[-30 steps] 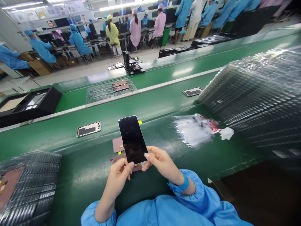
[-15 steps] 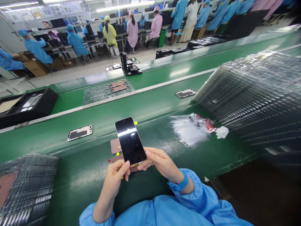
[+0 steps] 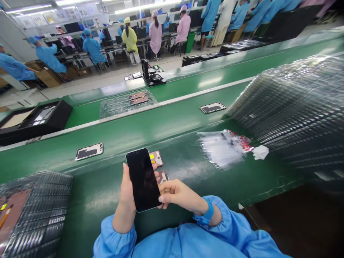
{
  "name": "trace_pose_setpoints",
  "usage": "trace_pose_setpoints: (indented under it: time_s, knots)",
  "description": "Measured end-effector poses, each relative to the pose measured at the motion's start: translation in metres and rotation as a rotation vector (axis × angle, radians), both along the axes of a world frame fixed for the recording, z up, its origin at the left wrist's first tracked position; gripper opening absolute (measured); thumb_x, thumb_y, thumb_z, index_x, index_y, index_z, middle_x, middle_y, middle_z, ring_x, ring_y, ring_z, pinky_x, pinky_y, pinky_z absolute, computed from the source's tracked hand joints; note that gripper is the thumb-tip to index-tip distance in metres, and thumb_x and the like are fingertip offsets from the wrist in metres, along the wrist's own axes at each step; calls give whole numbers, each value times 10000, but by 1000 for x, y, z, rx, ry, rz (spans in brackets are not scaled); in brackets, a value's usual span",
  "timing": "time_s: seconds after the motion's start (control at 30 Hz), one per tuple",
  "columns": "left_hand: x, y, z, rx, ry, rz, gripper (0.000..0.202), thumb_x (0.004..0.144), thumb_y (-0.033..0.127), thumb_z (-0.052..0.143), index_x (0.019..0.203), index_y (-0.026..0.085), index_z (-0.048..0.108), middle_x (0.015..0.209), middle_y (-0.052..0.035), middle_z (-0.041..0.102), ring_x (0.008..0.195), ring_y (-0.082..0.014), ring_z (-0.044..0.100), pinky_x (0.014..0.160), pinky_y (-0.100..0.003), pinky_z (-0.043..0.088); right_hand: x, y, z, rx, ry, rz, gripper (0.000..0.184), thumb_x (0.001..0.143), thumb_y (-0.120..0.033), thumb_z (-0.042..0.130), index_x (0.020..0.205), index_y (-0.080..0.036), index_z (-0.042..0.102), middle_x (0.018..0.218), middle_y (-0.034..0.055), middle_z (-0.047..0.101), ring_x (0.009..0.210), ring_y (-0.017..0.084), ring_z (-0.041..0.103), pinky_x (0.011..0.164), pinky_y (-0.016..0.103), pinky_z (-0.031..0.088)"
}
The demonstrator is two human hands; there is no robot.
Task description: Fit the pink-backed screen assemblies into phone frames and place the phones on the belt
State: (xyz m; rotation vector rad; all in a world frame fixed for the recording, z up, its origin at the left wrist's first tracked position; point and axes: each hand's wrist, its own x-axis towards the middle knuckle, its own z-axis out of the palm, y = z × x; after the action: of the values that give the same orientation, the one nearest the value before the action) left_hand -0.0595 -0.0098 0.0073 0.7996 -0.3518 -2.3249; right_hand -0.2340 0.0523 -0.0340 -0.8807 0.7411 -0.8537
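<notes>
My left hand (image 3: pixel 126 195) grips a black phone screen panel (image 3: pixel 142 179) along its left edge, holding it face up above the green bench (image 3: pixel 102 186). At the panel's lower right corner my right hand (image 3: pixel 176 193) has its fingers curled against the edge. Just beyond the panel, two pinkish-brown parts (image 3: pixel 157 157) lie on the bench, partly hidden by it. A fan of clear film sheets with red tabs (image 3: pixel 223 147) lies to the right.
Stacked clear trays (image 3: pixel 292 111) rise at the right and another stack (image 3: pixel 29 211) sits at the left. Two phone frames (image 3: pixel 89 151) (image 3: pixel 213 107) lie on the conveyor belt. A black box (image 3: pixel 34 120) stands at the far left. Workers sit at benches in the background.
The panel came nearer to me and now rests along my left palm instead of being pinched at its bottom end. The pinkish parts beneath it are now uncovered.
</notes>
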Motion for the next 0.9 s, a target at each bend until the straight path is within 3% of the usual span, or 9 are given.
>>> trace_pose_setpoints:
  time_s: [0.1,0.3,0.5,0.57,0.63,0.73,0.8,0.83,0.9]
  knots:
    - [-6,-1,-1,61,-8,54,923,863,817,200,1009,87,746,854,-142,719,776,-258,696,787,-428,586,1,-1,-5,62,-20,-23,451,715,-479,822,842,-86,640,713,54,668,625,117,639,603,219,522]
    - [-8,4,-5,-46,-50,107,915,866,813,225,1062,78,735,892,-141,721,802,-239,693,827,-382,570,1,-2,-13,28,72,-95,513,721,-568,790,754,-130,525,613,-24,557,550,86,574,601,218,484]
    - [-9,-5,-4,-236,-108,-6,1027,794,891,164,1188,89,670,1069,-179,709,957,-296,687,919,-434,534,6,-2,-14,-13,105,-122,526,744,-611,756,786,-143,519,652,-35,508,562,89,555,605,239,494]
    - [2,-36,-2,-510,-439,-79,1045,823,843,29,1373,105,524,1225,-199,658,1068,-314,663,940,-459,526,3,-5,-13,-9,88,-149,523,738,-605,767,793,-147,520,661,-37,503,566,84,534,634,259,519]
    - [27,-82,0,-905,-1107,-190,889,918,672,-58,1479,132,371,1291,-175,630,1130,-263,643,947,-412,529,-4,-8,-12,-7,73,-168,520,733,-590,781,794,-146,518,662,-38,503,571,80,528,659,266,523]
    - [87,-155,1,-977,-1592,-195,709,898,457,542,1468,69,374,1433,-249,485,1388,-394,389,1127,-579,315,-15,-12,-11,-27,87,-181,502,772,-572,767,811,-136,522,665,-14,552,604,90,562,660,242,486]
    - [129,-188,-2,-951,-1900,-182,574,917,247,504,1416,-17,398,1505,-322,333,1478,-471,84,1100,-743,105,-20,-13,-12,-39,109,-199,500,786,-573,757,819,-132,523,660,1,574,620,100,576,652,235,465]
    - [148,-199,-5,-940,-2021,-198,489,931,149,430,1383,-38,417,1511,-328,312,1487,-457,37,1084,-768,36,-22,-14,-13,-40,117,-205,502,788,-576,755,819,-133,522,657,4,579,623,105,578,655,239,463]
    - [176,-211,-10,-956,-2177,-280,391,947,89,397,1319,15,494,1481,-249,401,1490,-390,138,1136,-714,20,-23,-13,-15,-35,118,-210,510,781,-583,759,816,-135,519,657,3,578,621,108,575,660,246,461]
